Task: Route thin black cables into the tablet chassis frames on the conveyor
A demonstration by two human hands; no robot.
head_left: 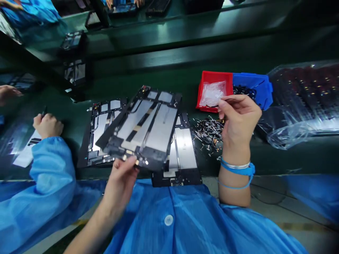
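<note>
My left hand [123, 180] grips the lower edge of an opened tablet [148, 123], tilted and raised over two others. Its silver battery panels, black frame and flex cables face up. Beneath it lie another opened tablet [97, 130] on the left and one more [185, 148] on the right, which overhangs the bench edge. My right hand [237, 113] is raised in front of the bins, thumb and forefinger pinched on a thin black cable [211, 106], partly hidden by the fingers. Below that hand is a pile of small metal-ended parts [208, 132].
A red bin [200, 95] with clear plastic bags adjoins a blue bin [266, 90] of black cables. Plastic-wrapped trays [304, 102] lie at right. At left, a co-worker's hand [49, 125] rests near a white labelled sheet [25, 155]. More opened tablets [75, 72] sit farther back.
</note>
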